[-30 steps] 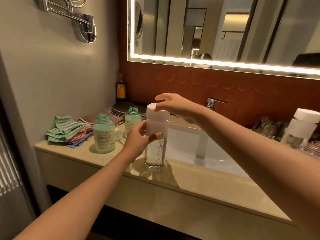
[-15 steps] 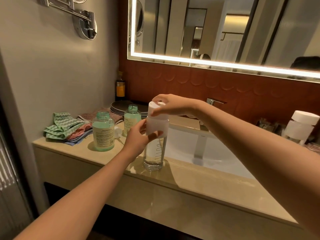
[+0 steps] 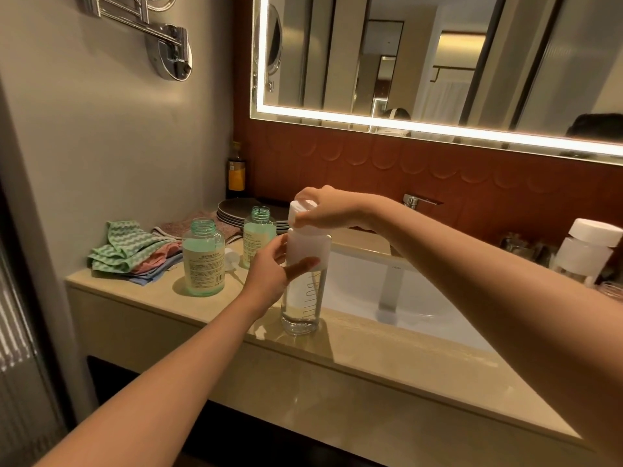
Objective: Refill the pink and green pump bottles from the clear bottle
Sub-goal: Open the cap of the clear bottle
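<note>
A tall clear bottle (image 3: 301, 303) with a frosted white upper part stands upright on the beige counter (image 3: 371, 362), in front of the sink. My left hand (image 3: 269, 276) grips its frosted upper part. My right hand (image 3: 325, 210) holds the white cap (image 3: 297, 210) on top, fingers curled over it. To the left stand two green bottles with open necks and no pumps: a larger one (image 3: 203, 257) nearer me and a smaller one (image 3: 259, 239) behind it. A white pump piece (image 3: 232, 256) lies between them.
Folded cloths (image 3: 129, 252) lie at the counter's left end, with stacked dark plates (image 3: 236, 210) and a dark bottle (image 3: 237, 171) in the back corner. The white sink (image 3: 404, 298) and faucet (image 3: 416, 200) are right of the clear bottle. A white-capped bottle (image 3: 586, 249) stands at far right.
My right hand has turned on the cap and closed further over it. The clear bottle stays in place in my left hand; the view shifted slightly.
</note>
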`<state>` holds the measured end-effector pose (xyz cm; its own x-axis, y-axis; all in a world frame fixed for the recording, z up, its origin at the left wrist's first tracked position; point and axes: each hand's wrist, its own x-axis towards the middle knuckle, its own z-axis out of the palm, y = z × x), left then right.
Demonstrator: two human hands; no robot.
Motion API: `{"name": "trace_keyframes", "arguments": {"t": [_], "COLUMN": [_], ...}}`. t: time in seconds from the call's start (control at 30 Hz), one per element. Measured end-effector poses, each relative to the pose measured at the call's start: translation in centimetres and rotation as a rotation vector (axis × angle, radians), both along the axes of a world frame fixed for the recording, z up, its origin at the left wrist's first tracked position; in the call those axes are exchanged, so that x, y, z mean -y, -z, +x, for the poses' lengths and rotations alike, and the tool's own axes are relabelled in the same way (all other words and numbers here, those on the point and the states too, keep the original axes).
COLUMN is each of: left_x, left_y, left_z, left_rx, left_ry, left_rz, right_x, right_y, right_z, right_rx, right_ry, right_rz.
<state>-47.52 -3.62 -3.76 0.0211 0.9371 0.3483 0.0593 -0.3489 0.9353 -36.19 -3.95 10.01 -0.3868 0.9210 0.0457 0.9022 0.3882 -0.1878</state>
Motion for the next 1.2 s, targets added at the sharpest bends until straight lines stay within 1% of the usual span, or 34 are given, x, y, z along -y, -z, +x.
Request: {"name": "trace_keyframes", "arguments": {"t": [0.07,0.13,0.23,0.3,0.33,0.4,0.5,0.57,0.63,0.77,0.83,0.93,1.0,1.07,1.13,1.2], "left_x": [0.0,0.0,-0.1,0.0,0.1,0.1,-0.1,-0.2,-0.3,-0.4,-0.3,0.0,0.1,0.0,-0.1,0.0], "left_y": [0.0,0.1,0.1,0.0,0.0,0.0,0.3,0.4,0.5,0.5,0.4,0.3,0.3,0.3,0.3,0.2], "left_z": [0.0,0.0,0.0,0.1,0.1,0.1,0.1,0.2,0.2,0.2,0.3,0.3,0.3,0.2,0.2,0.3], "left_rx": [0.007,0.022,0.044,0.036,0.024,0.002,-0.015,-0.004,0.003,0.009,0.021,0.023,0.020,0.061,0.085,0.075], "left_ry": [0.007,0.022,0.027,0.008,-0.003,-0.017,-0.029,-0.023,-0.014,-0.020,-0.026,-0.015,0.002,0.022,0.035,0.020], "left_rz": [0.006,0.007,-0.009,-0.012,-0.007,0.009,0.036,0.043,0.040,0.019,0.010,0.025,0.034,0.013,0.003,0.008], "right_x": [0.2,0.4,0.5,0.2,0.1,-0.1,-0.3,-0.2,-0.3,-0.5,-0.6,-0.3,-0.3,-0.1,0.1,0.2], "right_y": [-0.4,-0.7,-0.5,-0.2,0.0,0.1,-0.4,-0.4,-0.2,0.4,0.7,0.9,0.5,0.0,-0.3,-0.3], "right_z": [0.1,-0.1,-0.6,-0.7,-0.7,-0.2,0.7,0.9,0.6,-0.3,-0.5,-0.3,-0.2,-0.3,-0.4,-0.4], "right_rx": [-0.051,-0.062,0.012,0.057,0.050,-0.033,-0.226,-0.251,-0.198,0.066,0.101,0.092,0.037,-0.025,-0.016,0.054], "right_ry": [-0.019,0.011,0.086,0.084,0.063,0.001,-0.054,-0.058,-0.034,0.108,0.094,0.011,-0.034,-0.056,-0.029,0.073], "right_rz": [-0.036,-0.026,0.054,0.082,0.088,0.059,-0.109,-0.124,-0.025,0.191,0.232,0.203,0.133,0.048,0.016,0.101]}}
